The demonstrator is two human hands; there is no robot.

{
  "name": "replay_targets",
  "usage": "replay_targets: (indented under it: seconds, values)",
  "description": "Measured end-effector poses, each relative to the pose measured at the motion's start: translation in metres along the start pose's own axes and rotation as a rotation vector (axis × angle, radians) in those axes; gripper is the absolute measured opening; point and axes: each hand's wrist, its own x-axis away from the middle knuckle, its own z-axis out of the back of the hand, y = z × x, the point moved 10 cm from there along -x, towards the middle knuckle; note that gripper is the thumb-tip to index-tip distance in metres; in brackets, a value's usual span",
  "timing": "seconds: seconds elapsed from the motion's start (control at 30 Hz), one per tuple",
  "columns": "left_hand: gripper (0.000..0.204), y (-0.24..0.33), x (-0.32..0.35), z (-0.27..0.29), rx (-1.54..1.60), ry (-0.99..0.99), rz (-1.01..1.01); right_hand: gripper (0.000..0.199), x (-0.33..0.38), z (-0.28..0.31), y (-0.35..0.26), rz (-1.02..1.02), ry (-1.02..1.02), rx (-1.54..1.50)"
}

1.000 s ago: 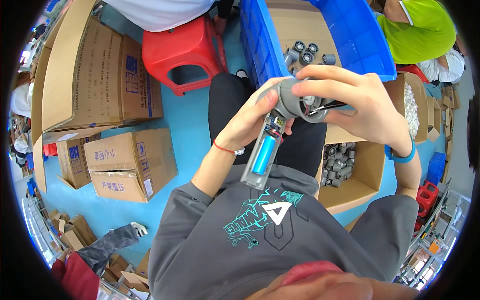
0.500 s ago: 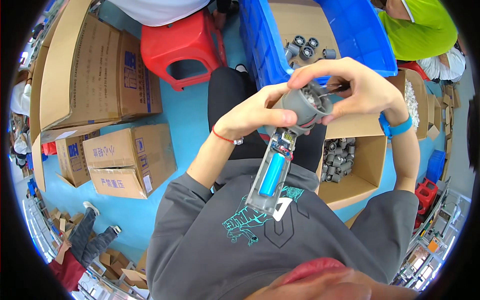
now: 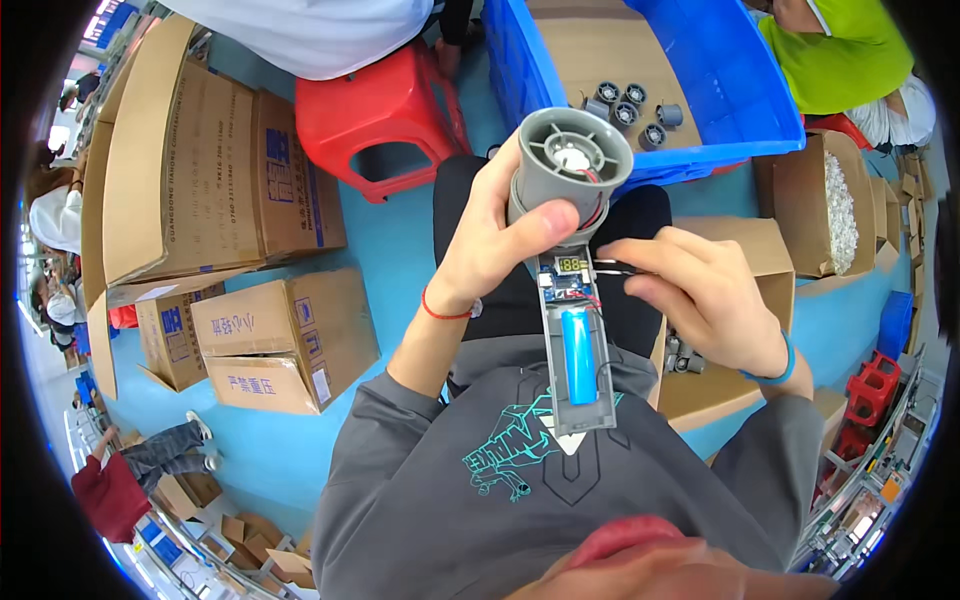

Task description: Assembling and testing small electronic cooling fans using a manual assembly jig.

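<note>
My left hand (image 3: 487,235) is wrapped around the grey cylindrical head of a handheld fan (image 3: 542,185), its thumb across the front of the head. The fan's round opening faces up and shows spokes and a white hub. Below the head, the handle lies uncovered, with a small circuit board (image 3: 568,287) with a lit digit display and a blue cylindrical battery (image 3: 578,355) inside. Thin red wires run near the board. My right hand (image 3: 700,290) pinches dark, slim tweezers (image 3: 617,268), whose tips are at the handle's right edge beside the display.
A blue plastic bin (image 3: 690,156) ahead holds several grey fan parts (image 3: 625,115) on cardboard. An open carton (image 3: 715,395) with more grey parts stands at my right. Brown cartons (image 3: 250,330) and a red stool (image 3: 375,130) are on the left. Other people sit close ahead.
The fan has turned more upright, with its opening now facing up. My right hand has moved down from the fan opening to beside the circuit board.
</note>
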Motion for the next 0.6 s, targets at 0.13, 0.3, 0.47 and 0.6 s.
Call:
replay_targets:
  seconds: [0.13,0.3,0.47,0.6]
  values:
    - [0.057,0.002,0.001,-0.012,-0.001,0.002,0.007,0.021,0.0,-0.001,0.004,-0.055,0.042,0.021]
    - [0.055,0.005,0.0,-0.014,-0.08,0.007,-0.01,0.017,-0.002,0.0,0.007,-0.115,-0.029,0.044]
    - [0.052,0.013,0.001,-0.018,-0.198,0.029,-0.095,0.015,-0.011,-0.004,0.014,-0.076,-0.09,-0.117]
    - [0.05,0.011,-0.004,-0.019,-0.229,0.028,-0.094,0.013,-0.011,0.002,0.015,0.001,-0.027,-0.119]
